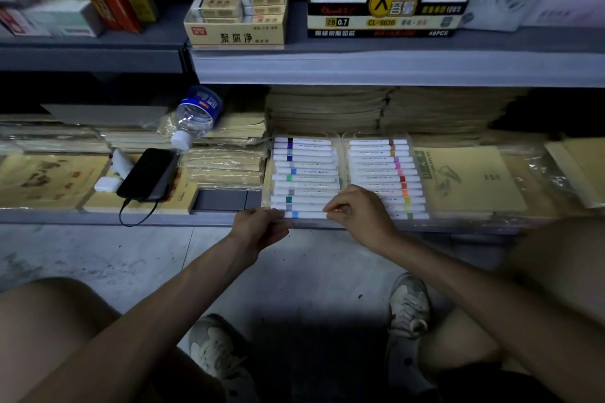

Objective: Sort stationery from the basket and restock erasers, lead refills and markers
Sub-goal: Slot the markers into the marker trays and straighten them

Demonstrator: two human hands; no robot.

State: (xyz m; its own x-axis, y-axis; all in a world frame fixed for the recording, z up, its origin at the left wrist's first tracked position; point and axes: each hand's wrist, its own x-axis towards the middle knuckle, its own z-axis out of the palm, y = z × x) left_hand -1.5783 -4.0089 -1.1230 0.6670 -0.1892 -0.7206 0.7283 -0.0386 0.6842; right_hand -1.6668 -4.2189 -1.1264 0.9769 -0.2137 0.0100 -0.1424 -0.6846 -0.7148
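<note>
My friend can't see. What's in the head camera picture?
A left hand and right hand grip the front of a marker case on a low shelf. Erasers and lead refills sit above; a phone and bottle lie left.

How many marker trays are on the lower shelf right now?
2. The left tray, blue and green bands, where both the left hand and right hand pinch the front marker; the right tray, pink, red and orange bands, directly beside it. Others could be hidden underneath.

Beyond the left hand [258, 227] and right hand [361, 211]: 2 marker trays [306, 135], 12 markers [304, 178] each. Above: 1 eraser box [235, 33], 1 lead-refill box [386, 18]. Left: 1 bottle [194, 116], 1 phone [147, 173].
</note>
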